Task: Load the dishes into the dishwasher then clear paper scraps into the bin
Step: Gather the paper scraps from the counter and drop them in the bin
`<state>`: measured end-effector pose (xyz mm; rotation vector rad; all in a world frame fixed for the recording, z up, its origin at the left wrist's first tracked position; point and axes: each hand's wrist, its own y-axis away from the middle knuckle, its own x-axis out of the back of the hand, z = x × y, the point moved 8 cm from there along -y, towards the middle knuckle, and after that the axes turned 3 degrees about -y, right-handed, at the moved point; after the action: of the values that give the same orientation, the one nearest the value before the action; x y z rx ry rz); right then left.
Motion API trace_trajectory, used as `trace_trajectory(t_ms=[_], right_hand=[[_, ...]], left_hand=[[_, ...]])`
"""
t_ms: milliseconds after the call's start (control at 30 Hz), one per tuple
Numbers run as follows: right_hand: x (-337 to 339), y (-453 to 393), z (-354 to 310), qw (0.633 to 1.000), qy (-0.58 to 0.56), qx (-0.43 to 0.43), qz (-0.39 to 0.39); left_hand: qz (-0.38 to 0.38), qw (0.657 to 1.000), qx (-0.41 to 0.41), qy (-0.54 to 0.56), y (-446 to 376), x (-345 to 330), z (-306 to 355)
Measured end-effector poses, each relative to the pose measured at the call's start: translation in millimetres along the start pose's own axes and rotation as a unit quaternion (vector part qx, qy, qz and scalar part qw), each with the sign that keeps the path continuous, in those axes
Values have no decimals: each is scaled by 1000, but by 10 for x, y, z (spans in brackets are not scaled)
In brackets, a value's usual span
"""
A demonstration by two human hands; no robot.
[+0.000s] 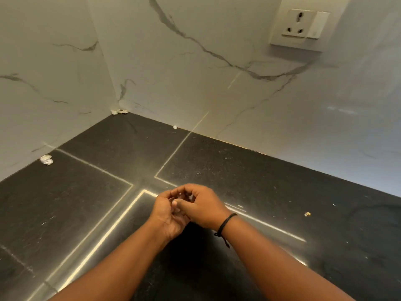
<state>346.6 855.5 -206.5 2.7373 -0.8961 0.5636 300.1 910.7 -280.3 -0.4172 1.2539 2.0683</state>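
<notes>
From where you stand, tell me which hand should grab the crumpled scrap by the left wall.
Left. The crumpled scrap lies far on the left hand side; the right hand would probably have to cross over.

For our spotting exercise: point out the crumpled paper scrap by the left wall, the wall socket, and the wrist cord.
crumpled paper scrap (46, 159), head view, its middle.
wall socket (298, 23), head view, its faceplate.
wrist cord (226, 221), head view, band across the right wrist.

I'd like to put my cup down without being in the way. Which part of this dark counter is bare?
The widest bare patch is the right side of the counter, between the wall under the socket and the small crumb. The left slab is bare too, short of the crumpled scrap. Avoid the corner scraps and the middle, where the left hand and right hand meet.
</notes>
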Motion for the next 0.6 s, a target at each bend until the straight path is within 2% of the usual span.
trace_trajectory(t_ms=[100,167,233,267,300,367,467,600], right_hand=[[636,148,282,990,3,-33,140],[1146,349,640,963,153,-93,201],[1646,724,1029,887,352,-195,227],[1861,945,1234,855,390,-246,237],[2014,1147,1417,841,390,-289,240],[2133,1406,1664,844,360,-334,214],[2185,1439,1710,840,380,-333,197],[2186,1303,1580,816,443,-334,162]], left_hand=[[9,997,51,-52,-40,-102,-243],[-5,994,77,-71,-42,-141,-356],[-25,991,99,-88,-20,-169,-443],[-33,990,107,-89,-11,-174,-470],[-39,989,111,-85,-4,-176,-481],[-47,991,109,-66,-10,-164,-466],[-39,994,91,-44,-38,-119,-416],[-34,997,67,-29,-51,-117,-336]])
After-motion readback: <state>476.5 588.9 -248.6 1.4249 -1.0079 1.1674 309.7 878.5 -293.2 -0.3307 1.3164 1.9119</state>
